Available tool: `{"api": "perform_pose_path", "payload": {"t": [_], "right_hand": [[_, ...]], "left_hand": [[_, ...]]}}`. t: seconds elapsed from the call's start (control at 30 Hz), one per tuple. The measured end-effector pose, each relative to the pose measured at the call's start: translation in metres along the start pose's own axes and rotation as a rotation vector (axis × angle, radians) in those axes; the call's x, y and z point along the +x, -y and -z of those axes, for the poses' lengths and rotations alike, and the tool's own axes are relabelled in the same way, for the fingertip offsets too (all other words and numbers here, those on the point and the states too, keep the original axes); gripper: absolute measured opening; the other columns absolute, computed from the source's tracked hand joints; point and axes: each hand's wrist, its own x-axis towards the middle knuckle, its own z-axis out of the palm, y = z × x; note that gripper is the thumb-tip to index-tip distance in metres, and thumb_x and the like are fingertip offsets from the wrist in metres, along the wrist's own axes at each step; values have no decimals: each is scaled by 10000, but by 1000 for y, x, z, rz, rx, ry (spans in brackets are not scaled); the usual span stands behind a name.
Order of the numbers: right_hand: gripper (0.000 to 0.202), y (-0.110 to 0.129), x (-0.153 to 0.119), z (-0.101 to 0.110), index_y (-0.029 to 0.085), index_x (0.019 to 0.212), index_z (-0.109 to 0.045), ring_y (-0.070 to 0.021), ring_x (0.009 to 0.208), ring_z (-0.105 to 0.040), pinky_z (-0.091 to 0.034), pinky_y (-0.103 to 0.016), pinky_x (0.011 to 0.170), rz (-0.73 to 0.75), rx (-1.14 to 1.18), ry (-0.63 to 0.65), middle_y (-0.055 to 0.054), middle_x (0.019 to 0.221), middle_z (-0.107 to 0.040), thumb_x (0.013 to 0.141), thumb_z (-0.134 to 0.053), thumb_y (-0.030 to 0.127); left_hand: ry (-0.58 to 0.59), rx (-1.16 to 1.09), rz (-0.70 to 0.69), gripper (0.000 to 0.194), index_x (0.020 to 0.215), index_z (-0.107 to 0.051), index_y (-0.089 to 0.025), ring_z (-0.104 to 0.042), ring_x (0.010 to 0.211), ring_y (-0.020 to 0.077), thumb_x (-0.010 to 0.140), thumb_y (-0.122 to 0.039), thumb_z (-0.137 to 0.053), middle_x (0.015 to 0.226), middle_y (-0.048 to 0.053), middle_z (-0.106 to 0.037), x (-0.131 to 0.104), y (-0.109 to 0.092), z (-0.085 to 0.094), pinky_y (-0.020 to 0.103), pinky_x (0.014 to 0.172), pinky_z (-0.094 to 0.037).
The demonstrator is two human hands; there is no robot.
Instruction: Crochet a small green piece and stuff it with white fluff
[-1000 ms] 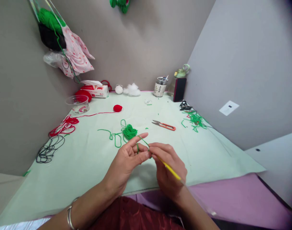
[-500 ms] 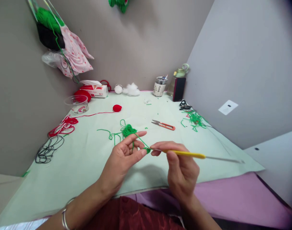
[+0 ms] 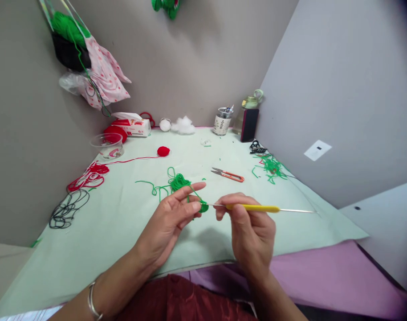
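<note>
Nearest is a dark red garment (image 3: 180, 298) below the desk's edge, with a purple cloth (image 3: 323, 276) to its right. A silver metal bangle (image 3: 91, 301) circles the left wrist. Over the near part of the desk (image 3: 116, 254), spread with a pale green cloth, both hands are at work. The left hand (image 3: 163, 221) pinches a small, dark green yarn piece (image 3: 204, 207) between thumb and fingers, its index finger stretched out with a green strand running from near it down to the piece. The right hand (image 3: 253, 227) grips a slim metal crochet hook with a yellow handle (image 3: 262, 208) — held nearly level, one end at the piece, the other pointing right.

Just beyond the left hand lies a loose bundle of green yarn (image 3: 179, 182), loops trailing left. Far to the left are a tangle of black cord (image 3: 65, 211) and, behind it, a heap of red yarn (image 3: 88, 176); orange-handled metal snips (image 3: 232, 175) lie right of the green bundle, and cut green yarn scraps (image 3: 273, 168) near the right edge. Farther back sit a small red yarn ball (image 3: 163, 152) and a clear plastic bowl (image 3: 115, 152). At the wall — a red-and-white tissue pack (image 3: 136, 127), fluffy white stuffing (image 3: 184, 125), a labelled pen tin (image 3: 221, 126) and an upright black phone (image 3: 250, 125).
</note>
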Motion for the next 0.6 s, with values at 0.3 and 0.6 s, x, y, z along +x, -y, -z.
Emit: {"api": "perform_pose_path", "payload": {"t": [0.3, 0.6], "right_hand": [[347, -9, -11, -2, 287, 1191, -760, -211, 955, -736, -622, -345, 778, 349, -405, 107, -76, 1083, -765, 953, -636, 68], [186, -5, 5, 2, 229, 995, -776, -159, 739, -680, -591, -309, 676, -97, 35, 58, -47, 928, -756, 1023, -595, 260]], "left_hand": [[-11, -19, 17, 460, 1223, -782, -239, -396, 638, 89, 777, -305, -877, 788, -23, -608, 0, 9, -4, 262, 747, -424], [9, 47, -24, 330, 1122, -817, -243, -485, 743, 132, 796, -292, -842, 855, 1, -637, 5, 5, -2, 301, 833, -423]]}}
